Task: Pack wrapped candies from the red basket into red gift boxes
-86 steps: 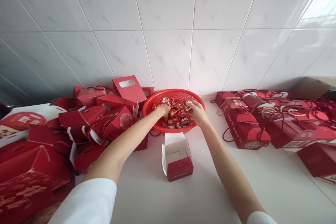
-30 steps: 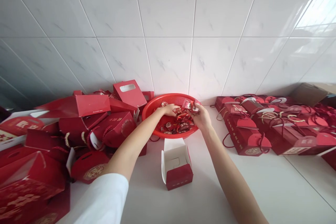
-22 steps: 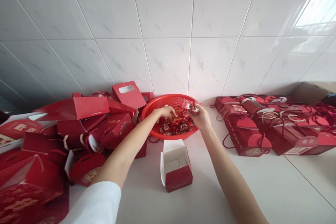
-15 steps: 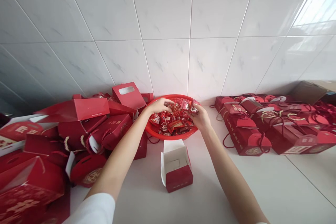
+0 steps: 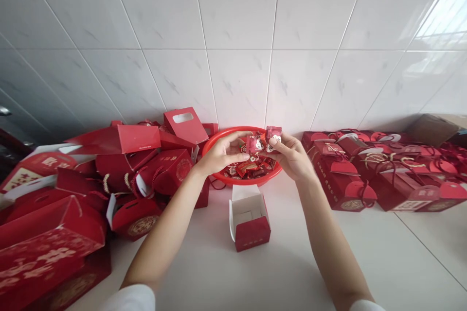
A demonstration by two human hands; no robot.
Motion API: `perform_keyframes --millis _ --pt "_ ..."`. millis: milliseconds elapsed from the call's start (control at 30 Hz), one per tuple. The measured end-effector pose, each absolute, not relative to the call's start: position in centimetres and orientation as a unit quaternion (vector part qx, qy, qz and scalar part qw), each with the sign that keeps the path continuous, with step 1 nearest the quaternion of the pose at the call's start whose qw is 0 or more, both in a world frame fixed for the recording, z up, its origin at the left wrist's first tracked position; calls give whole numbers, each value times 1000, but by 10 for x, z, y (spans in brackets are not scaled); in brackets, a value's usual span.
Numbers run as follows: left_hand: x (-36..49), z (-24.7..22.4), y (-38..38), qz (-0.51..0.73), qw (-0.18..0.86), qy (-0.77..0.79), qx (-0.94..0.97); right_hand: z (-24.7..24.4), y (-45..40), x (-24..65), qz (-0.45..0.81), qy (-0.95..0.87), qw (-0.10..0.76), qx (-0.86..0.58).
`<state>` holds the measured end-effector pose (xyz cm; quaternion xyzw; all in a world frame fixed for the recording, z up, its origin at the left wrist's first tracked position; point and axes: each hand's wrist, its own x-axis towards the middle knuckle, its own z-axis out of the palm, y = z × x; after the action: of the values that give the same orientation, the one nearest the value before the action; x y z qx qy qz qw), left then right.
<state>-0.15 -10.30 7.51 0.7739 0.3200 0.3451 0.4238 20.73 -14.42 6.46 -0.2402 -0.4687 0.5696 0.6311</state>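
A red plastic basket (image 5: 233, 182) of wrapped candies (image 5: 251, 167) stands against the wall. Over its left half, my left hand (image 5: 222, 154) is closed on a red-and-white candy packet (image 5: 255, 144) between thumb and fingers. My right hand (image 5: 294, 155) pinches another wrapped candy (image 5: 273, 138) above the basket's right side. Both hands are raised over the basket, close together. Just in front of the basket sits an open red box (image 5: 251, 232) with a white inside and its flaps up; no candy shows in it.
Red gift boxes (image 5: 138, 138) are heaped on the left, some with cord handles. Rows of closed red boxes (image 5: 339, 184) stand at the right, with a brown carton (image 5: 434, 129) behind them. A tiled wall (image 5: 241, 77) borders the white counter (image 5: 284, 272).
My left hand has moved right and now holds a candy packet. My right hand has lifted its candy slightly and turned it. The view has shifted a little.
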Motion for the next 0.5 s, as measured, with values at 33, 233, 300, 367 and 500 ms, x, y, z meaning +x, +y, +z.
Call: perform_keyframes --millis 33,233,300,367,500 --pt "-6 77 -111 328 416 328 782 68 -150 210 560 -494 618 -245" --pt "-33 74 -167 140 283 422 850 85 -182 226 492 -650 497 -297" --pt "-35 71 -182 70 250 452 853 89 -190 224 474 -692 449 -308" --pt "-35 68 -192 14 250 463 850 90 -193 219 459 -735 392 -309" --pt "-32 66 -192 -72 274 450 847 84 -193 206 436 -798 289 -301"
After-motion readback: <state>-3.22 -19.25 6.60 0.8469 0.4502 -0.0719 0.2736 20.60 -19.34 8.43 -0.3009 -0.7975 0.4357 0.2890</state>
